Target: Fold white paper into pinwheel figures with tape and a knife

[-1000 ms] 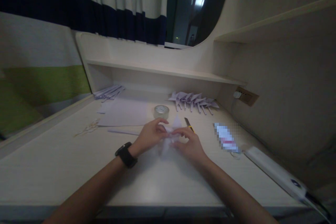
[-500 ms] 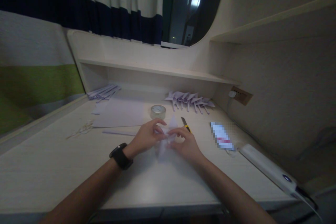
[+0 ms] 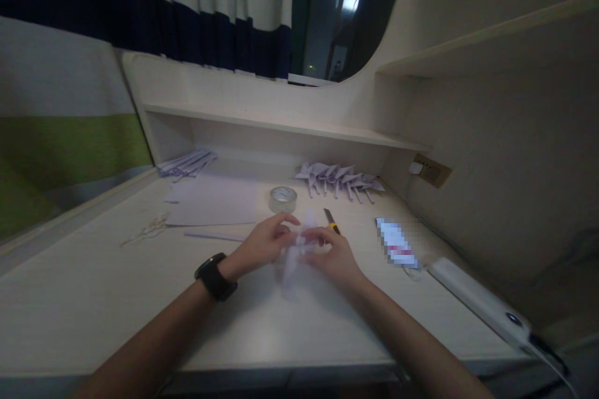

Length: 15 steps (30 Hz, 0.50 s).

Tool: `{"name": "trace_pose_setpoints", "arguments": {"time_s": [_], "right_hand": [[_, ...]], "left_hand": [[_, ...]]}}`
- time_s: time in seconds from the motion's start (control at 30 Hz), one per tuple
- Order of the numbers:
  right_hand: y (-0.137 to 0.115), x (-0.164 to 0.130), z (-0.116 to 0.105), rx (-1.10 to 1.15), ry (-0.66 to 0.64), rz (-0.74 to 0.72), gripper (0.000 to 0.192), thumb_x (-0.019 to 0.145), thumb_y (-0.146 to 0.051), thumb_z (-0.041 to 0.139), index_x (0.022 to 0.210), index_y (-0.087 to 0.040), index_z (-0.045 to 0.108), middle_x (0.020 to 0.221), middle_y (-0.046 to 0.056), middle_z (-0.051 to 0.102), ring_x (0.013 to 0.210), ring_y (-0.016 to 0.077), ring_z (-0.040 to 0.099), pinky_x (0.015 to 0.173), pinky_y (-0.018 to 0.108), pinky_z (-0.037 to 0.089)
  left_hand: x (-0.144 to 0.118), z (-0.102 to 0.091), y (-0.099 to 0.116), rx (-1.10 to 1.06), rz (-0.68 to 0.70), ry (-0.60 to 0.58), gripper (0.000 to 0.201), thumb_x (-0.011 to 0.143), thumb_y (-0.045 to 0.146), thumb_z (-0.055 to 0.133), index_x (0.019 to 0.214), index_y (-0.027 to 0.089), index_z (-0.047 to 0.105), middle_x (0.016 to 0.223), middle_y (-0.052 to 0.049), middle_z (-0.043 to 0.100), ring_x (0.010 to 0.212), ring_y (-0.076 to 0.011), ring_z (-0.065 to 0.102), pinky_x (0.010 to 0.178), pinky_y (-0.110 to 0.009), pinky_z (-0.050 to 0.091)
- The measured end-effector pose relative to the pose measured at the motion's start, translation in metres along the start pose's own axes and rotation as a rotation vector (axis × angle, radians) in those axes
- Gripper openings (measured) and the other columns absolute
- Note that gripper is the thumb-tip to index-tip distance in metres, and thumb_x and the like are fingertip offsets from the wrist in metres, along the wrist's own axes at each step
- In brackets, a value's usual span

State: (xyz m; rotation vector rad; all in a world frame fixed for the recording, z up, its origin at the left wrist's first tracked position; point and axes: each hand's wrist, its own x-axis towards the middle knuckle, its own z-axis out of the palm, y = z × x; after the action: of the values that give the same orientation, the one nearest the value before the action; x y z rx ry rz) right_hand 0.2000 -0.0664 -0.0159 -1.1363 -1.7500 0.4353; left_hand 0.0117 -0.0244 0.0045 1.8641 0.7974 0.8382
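A pale paper pinwheel [image 3: 291,277], smeared by motion, is between my two hands just above the desk. My left hand [image 3: 267,241] wears a black watch on its wrist; its thumb and fingers are closed at the upper left of the pinwheel. From the other side, my right hand [image 3: 333,257] pinches the pinwheel near its centre with thumb and forefinger. The exact grip points are blurred. Beyond the hands stands a roll of clear tape [image 3: 282,200]. A yellow and black utility knife [image 3: 331,221] lies just past my right hand. One thin paper stick [image 3: 213,236] lies left of my left hand.
Several paper pinwheels on sticks [image 3: 339,179] lie in a row at the back right. Paper sheets [image 3: 213,202], a bundle of paper sticks [image 3: 187,164] and tangled string [image 3: 147,227] lie left. A phone [image 3: 397,243] and white power strip [image 3: 477,296] lie right, below the shelf [image 3: 271,121].
The pinwheel's blades have shifted slightly and look more blurred. Both hands stay in nearly the same place, with the left fingers moved a little to the right.
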Motion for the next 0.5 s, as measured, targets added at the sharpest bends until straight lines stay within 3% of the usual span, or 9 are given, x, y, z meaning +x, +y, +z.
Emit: {"name": "trace_pose_setpoints", "arguments": {"time_s": [0.17, 0.37, 0.43, 0.5], "right_hand": [[-0.001, 0.001, 0.000, 0.053, -0.007, 0.062, 0.042, 0.054, -0.026, 0.084, 0.093, -0.025, 0.069, 0.078, -0.001, 0.067, 0.070, 0.0151, 0.055, 0.063, 0.027, 0.039], [-0.001, 0.003, 0.000, 0.092, -0.028, 0.110, 0.040, 0.052, -0.027, 0.084, 0.089, -0.022, 0.070, 0.078, -0.001, 0.068, 0.070, 0.0152, 0.057, 0.063, 0.026, 0.040], [-0.001, 0.004, 0.000, 0.071, 0.009, 0.111, 0.037, 0.055, -0.027, 0.081, 0.089, -0.022, 0.070, 0.078, 0.000, 0.068, 0.070, 0.0158, 0.057, 0.063, 0.027, 0.040], [-0.002, 0.005, -0.001, 0.055, 0.096, 0.113, 0.032, 0.058, -0.027, 0.079, 0.087, -0.021, 0.069, 0.078, 0.001, 0.067, 0.071, 0.0163, 0.056, 0.065, 0.028, 0.041]], "left_hand": [[0.004, 0.000, -0.008, 0.089, 0.094, 0.035, 0.022, 0.085, 0.030, 0.051, 0.102, 0.017, 0.056, 0.075, -0.003, 0.064, 0.060, -0.0134, 0.058, 0.052, -0.022, 0.040], [0.002, 0.000, 0.001, 0.071, 0.043, 0.045, 0.024, 0.084, 0.034, 0.051, 0.102, 0.018, 0.057, 0.076, -0.004, 0.067, 0.067, -0.0172, 0.063, 0.059, -0.026, 0.045], [-0.003, -0.001, 0.013, 0.161, 0.038, 0.175, 0.028, 0.082, 0.036, 0.055, 0.105, 0.020, 0.056, 0.072, -0.002, 0.067, 0.064, -0.0170, 0.063, 0.061, -0.026, 0.045], [-0.006, -0.004, 0.023, 0.316, 0.079, 0.462, 0.025, 0.079, 0.036, 0.058, 0.098, 0.021, 0.058, 0.067, 0.001, 0.063, 0.061, -0.0156, 0.060, 0.062, -0.026, 0.043]]}}
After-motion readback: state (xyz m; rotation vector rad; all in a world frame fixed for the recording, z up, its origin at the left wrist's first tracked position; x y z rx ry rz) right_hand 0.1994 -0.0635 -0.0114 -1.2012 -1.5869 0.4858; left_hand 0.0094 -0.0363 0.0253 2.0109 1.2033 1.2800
